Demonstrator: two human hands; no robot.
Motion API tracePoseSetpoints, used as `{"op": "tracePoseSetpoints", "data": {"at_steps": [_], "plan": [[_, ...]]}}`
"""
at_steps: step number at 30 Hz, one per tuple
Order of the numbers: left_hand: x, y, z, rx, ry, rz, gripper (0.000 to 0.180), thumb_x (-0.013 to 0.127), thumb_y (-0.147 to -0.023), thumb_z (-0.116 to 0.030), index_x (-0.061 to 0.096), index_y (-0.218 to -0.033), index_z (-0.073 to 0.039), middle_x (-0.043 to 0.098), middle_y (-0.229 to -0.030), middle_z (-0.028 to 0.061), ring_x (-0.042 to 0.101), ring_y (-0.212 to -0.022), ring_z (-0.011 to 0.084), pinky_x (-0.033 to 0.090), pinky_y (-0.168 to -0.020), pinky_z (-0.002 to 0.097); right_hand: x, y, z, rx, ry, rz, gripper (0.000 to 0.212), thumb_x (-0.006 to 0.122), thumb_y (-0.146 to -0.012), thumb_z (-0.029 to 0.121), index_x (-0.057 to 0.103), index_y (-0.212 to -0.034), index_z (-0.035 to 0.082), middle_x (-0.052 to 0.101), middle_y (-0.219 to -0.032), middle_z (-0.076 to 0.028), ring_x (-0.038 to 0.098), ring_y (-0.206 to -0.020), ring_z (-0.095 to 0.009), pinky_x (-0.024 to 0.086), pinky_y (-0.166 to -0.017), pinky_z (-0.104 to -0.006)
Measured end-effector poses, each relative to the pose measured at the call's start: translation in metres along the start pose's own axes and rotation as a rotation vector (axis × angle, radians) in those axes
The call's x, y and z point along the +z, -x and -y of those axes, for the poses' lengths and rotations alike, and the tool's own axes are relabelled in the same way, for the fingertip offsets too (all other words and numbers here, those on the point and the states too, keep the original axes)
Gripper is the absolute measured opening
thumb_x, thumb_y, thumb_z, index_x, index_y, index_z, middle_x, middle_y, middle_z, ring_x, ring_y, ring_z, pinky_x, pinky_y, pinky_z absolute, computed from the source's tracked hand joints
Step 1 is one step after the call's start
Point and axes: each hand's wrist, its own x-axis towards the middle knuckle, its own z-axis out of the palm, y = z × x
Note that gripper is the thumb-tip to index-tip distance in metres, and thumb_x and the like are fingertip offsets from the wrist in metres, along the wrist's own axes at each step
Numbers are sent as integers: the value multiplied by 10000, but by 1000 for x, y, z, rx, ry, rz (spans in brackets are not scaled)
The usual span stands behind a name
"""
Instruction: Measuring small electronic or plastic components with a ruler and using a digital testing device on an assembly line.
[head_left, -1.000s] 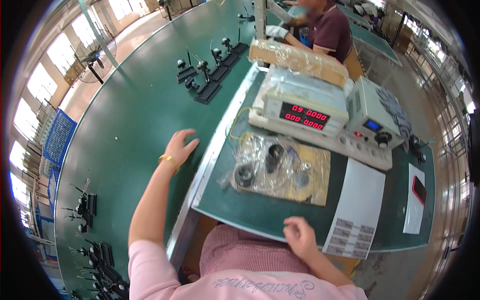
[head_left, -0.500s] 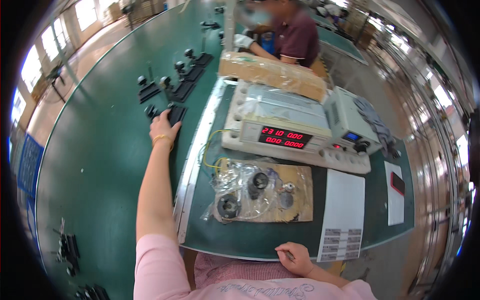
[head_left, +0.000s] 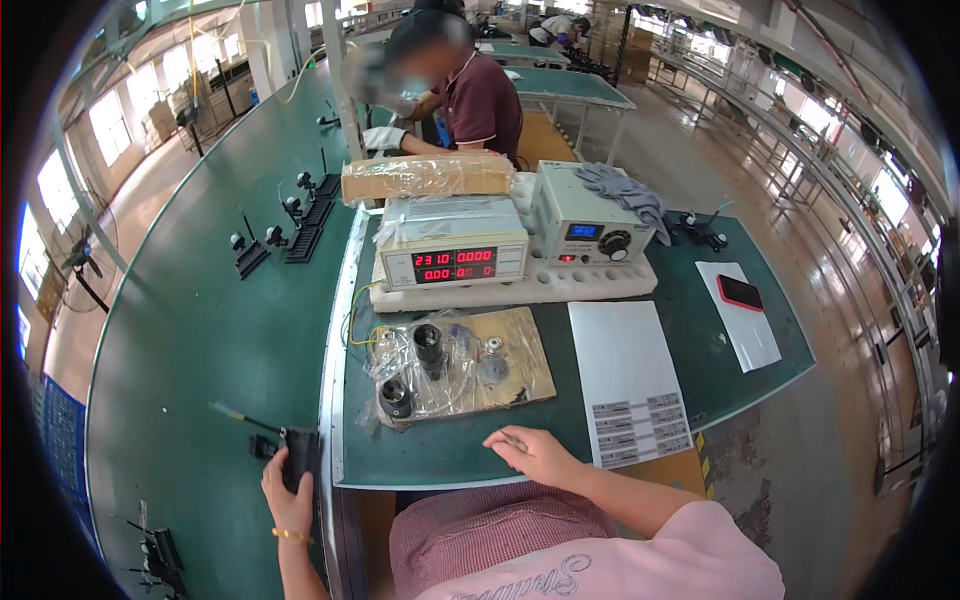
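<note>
My left hand (head_left: 286, 492) grips a black rectangular fitting (head_left: 301, 452) with a small side piece and thin wire leads, low over the green bench left of the metal edge strip. My right hand (head_left: 536, 457) is closed just above the front edge of the work table; a slim, small thing shows between its fingers, too little to name. Ahead of that hand lies a wooden test board (head_left: 525, 350), partly wrapped in clear plastic, with a black upright cylinder (head_left: 429, 345) and a black round socket (head_left: 395, 398) on it.
A meter with red digits (head_left: 455, 262) and a grey box with a dial (head_left: 585, 225) stand on white foam (head_left: 500, 296). Label sheet (head_left: 625, 355), red phone (head_left: 740, 292) and grey glove (head_left: 625, 190) lie to the right. More black fittings (head_left: 310, 225) stand on the left bench. A co-worker (head_left: 480, 105) sits beyond.
My left hand has drawn a black fitting from the group on the left bench back toward me. My view has tilted up and turned. The right hand stays closed near the table's front edge.
</note>
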Motion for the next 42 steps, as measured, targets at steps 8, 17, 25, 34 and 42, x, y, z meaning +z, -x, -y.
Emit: {"op": "tracePoseSetpoints", "data": {"at_steps": [8, 17, 25, 34, 42], "plan": [[4, 51, -160, 437, 339, 392, 537, 775, -660, -128, 580, -1156, -60, 506, -1219, 201, 506, -1127, 373, 428, -957, 416, -23, -31, 66, -367, -92, -51, 211, 557, -952, 164, 638, -1072, 9, 638, -869, -54, 597, -797, -119, 469, -719, -245], [63, 49, -213, 541, 485, 630, 483, 748, -741, -152, 568, -1178, -52, 482, -1207, 227, 522, -1099, 383, 451, -934, 396, -50, -4, 76, -255, -187, -5, 235, 588, -937, 184, 637, -1072, -1, 667, -893, -63, 621, -837, -118, 485, -753, -250], [72, 50, -220, 525, 517, 686, 465, 745, -753, -166, 576, -1173, -55, 478, -1205, 240, 518, -1103, 383, 449, -932, 389, -54, -11, 73, -35, -501, -86, 175, 624, -910, 161, 626, -962, -6, 635, -813, -4, 531, -708, -51, 448, -626, -241], [75, 56, -227, 437, 549, 772, 454, 745, -758, -160, 576, -1169, -66, 478, -1213, 230, 515, -1115, 380, 444, -946, 389, -70, -33, 45, -858, 469, -361, 281, 723, -664, -11, 594, -905, 57, 637, -970, -72, 603, -773, -245, 492, -645, -309], [92, 55, -231, 503, 490, 615, 420, 737, -732, -145, 587, -1119, -82, 500, -1184, 218, 547, -1030, 394, 476, -892, 410, -77, -54, 40, 38, 103, -237, 200, 573, -897, 206, 556, -869, 8, 568, -668, -19, 507, -587, -84, 413, -549, -269]]}}
